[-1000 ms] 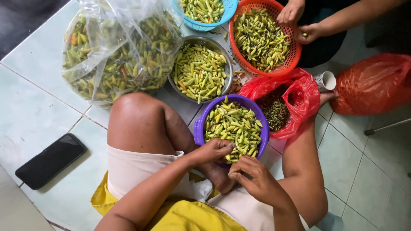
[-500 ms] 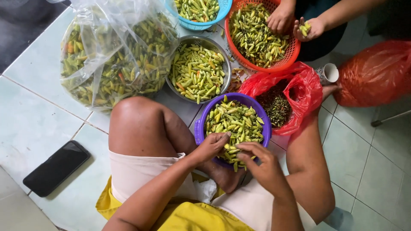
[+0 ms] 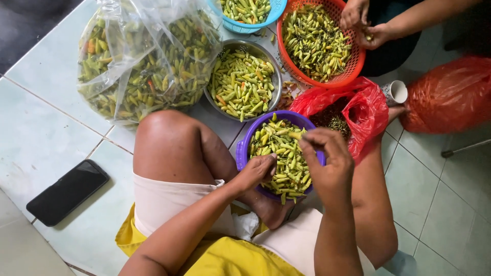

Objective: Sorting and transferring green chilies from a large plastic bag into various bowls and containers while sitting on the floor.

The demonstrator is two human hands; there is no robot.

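Head view: I'm seeing my right hand [image 3: 327, 163] pinching a green chili [image 3: 295, 135] between its fingertips over the purple basket [image 3: 244, 148], while my left hand [image 3: 255, 171] is curling loosely into the chilies there. Beyond my right hand, a red plastic bag [image 3: 365, 110] is lying open.

A person sits on a tiled floor [image 3: 41, 128] with a purple basket [image 3: 244, 148] of green chillies between the knees. The left hand [image 3: 255, 171] rests curled on the chillies at the basket's near side; the right hand [image 3: 327, 158] hovers above it, pinching one chilli [image 3: 295, 135] at the fingertips. Beyond stand a metal bowl [image 3: 276, 76], an orange basket [image 3: 353, 66], a blue basket [image 3: 273, 10] and a clear bag [image 3: 138, 61], all holding chillies. An open red bag [image 3: 368, 110] lies just beside the purple basket. Another person's hands [image 3: 363, 23] work over the orange basket. A black phone [image 3: 67, 191] lies on the floor.
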